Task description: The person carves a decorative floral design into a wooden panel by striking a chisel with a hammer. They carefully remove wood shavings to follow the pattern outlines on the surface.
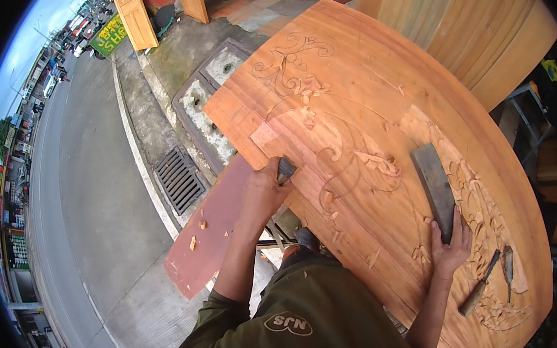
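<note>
Both hands sit on the wood panel [379, 83], well apart. Left hand [265, 185] is curled around a short chisel [285, 169] at the panel's near-left edge, blade end poking out past the fingers toward the penciled scroll lines, likely gripped low for control. Chips [312, 91] lie scattered along the cut lines. Right hand [451, 245] is closed on the near end of a flat dark mallet block [433, 181], which rests flat on the panel pointing away, probably parked within reach for striking. Further right, two spare chisels [491, 279] lie side by side on the carved leaf border, untouched. Panel itself lies tilted across a support, overhanging a red board [210, 234] and pavement.
</note>
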Demonstrator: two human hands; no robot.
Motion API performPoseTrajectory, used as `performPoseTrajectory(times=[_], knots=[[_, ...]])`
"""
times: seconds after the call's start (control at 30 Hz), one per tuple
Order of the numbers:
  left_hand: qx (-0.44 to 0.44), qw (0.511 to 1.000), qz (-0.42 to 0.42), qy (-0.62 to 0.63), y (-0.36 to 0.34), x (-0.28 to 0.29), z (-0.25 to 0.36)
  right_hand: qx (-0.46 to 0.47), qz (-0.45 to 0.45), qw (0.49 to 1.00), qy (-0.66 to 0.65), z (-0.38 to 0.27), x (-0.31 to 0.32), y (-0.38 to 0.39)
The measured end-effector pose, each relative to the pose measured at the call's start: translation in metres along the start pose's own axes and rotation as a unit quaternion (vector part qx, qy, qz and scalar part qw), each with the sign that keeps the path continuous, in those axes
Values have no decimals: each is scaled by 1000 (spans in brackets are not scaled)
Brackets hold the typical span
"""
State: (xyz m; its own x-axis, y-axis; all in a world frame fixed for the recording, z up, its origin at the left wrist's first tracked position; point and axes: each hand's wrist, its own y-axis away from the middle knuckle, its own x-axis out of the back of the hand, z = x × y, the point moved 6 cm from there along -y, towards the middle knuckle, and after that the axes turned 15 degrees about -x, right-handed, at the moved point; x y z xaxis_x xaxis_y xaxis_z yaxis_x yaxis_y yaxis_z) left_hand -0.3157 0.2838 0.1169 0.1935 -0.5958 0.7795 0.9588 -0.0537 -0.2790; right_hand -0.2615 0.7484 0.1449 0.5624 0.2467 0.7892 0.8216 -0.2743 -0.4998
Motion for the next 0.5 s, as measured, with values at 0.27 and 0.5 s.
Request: performPoseTrajectory(times=[0.27, 0.5], knots=[[-164, 984, 15, -64, -131, -31, -4, 1, -1, 1000, 7, -8, -2, 0], [-124, 991, -25, -50, -128, -48, -15, -11, 3, 1000, 6, -6, -2, 1]])
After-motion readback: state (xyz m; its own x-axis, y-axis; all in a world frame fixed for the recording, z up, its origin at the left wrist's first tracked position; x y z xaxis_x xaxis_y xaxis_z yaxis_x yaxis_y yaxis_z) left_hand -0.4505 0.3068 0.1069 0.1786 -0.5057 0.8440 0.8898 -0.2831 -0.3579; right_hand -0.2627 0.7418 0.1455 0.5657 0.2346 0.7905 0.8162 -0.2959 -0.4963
